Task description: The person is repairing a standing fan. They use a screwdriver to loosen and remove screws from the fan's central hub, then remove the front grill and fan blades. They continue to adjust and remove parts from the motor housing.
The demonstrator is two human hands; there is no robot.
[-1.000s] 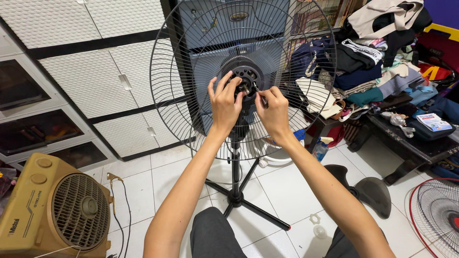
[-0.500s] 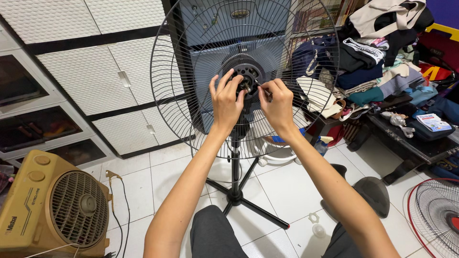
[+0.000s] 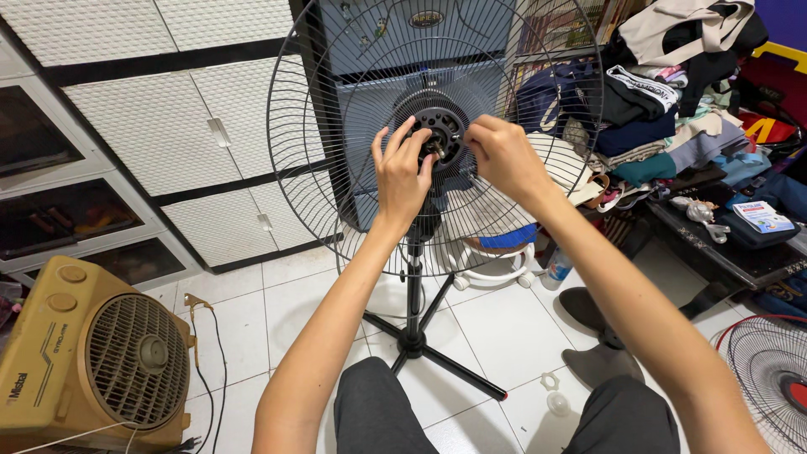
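A black pedestal fan stands before me with only its rear wire guard (image 3: pixel 319 168) mounted, and no blades are on it. At the centre is the round black motor hub (image 3: pixel 444 126) with the metal shaft. My left hand (image 3: pixel 403 172) rests its fingertips on the hub's left side, thumb near the shaft. My right hand (image 3: pixel 504 155) pinches at the hub's right side, fingers closed near the shaft. The fan pole drops to a black cross base (image 3: pixel 412 340) on the white tiled floor.
A beige box fan (image 3: pixel 92 361) sits at lower left with its cord on the tiles. White mesh-front drawers (image 3: pixel 168 109) fill the left. Piled clothes (image 3: pixel 664 101) lie on the right. Another fan guard (image 3: pixel 769 378) leans at lower right. Grey fan blades (image 3: pixel 601 345) and small clear plastic nuts (image 3: pixel 551 391) lie on the floor.
The view has shifted slightly left and up. Both hands stay at the hub, with the right hand's fingers drawn in tighter beside the shaft.
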